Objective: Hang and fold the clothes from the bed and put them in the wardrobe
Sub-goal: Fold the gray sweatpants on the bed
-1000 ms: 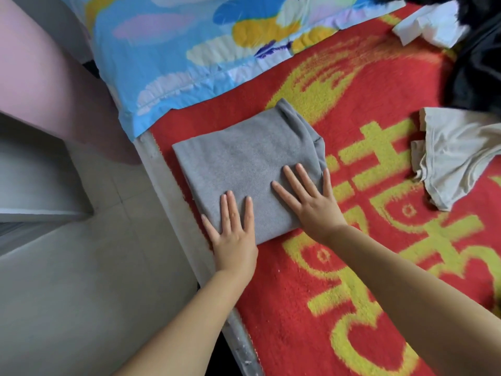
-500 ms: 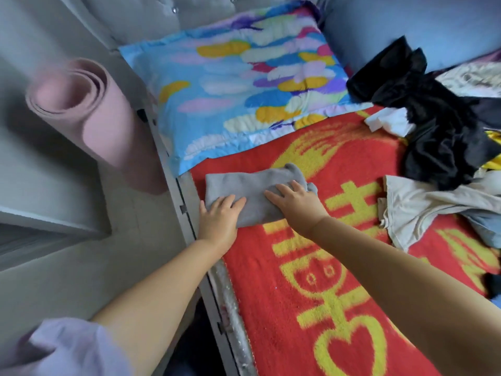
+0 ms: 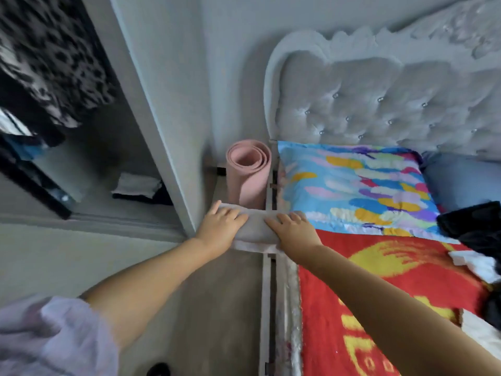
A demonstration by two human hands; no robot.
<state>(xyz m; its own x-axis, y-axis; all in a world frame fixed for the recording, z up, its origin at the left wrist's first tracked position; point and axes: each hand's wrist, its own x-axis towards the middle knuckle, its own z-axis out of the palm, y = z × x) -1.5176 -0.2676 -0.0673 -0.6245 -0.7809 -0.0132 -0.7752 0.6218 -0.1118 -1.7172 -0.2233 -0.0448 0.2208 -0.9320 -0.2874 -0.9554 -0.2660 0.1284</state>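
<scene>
Both hands — left, right — grip the folded grey garment off the bed.

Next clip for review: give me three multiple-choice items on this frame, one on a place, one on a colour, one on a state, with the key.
1. Where does the rolled mat stand?
A. on the pillow
B. between wardrobe and bed
C. inside the wardrobe

2. What colour is the folded garment?
A. grey
B. green
C. orange

3. How is the garment held?
A. left hand only
B. lying untouched
C. both hands

Key: B, the pink mat stands upright beside the bed frame; A, grey cloth shows between the hands; C, the left hand and the right hand each grip an end.
</scene>
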